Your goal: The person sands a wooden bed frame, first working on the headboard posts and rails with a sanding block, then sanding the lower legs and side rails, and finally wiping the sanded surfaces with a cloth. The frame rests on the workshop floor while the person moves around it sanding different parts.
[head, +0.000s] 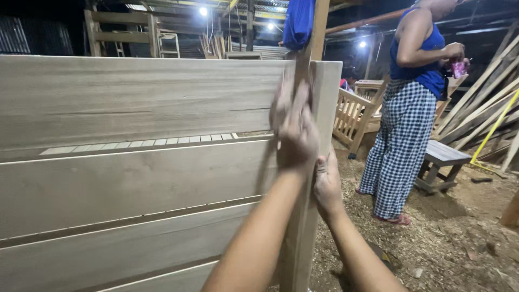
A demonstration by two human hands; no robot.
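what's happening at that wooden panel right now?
A person stands at a slatted wooden panel. Their left hand presses flat on its upright end post, blurred as if rubbing it; whether it holds anything can't be told. The right hand grips the post's edge lower down. Nearby, another person in a blue top stands on the sawdust floor beside a small bench.

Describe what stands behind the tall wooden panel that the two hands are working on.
Above the wooden panel, ladder-like wooden frames and ceiling lights show. Past its right edge stand a slatted frame, a person in checked trousers and a low bench. Whatever lies directly behind the boards is hidden.
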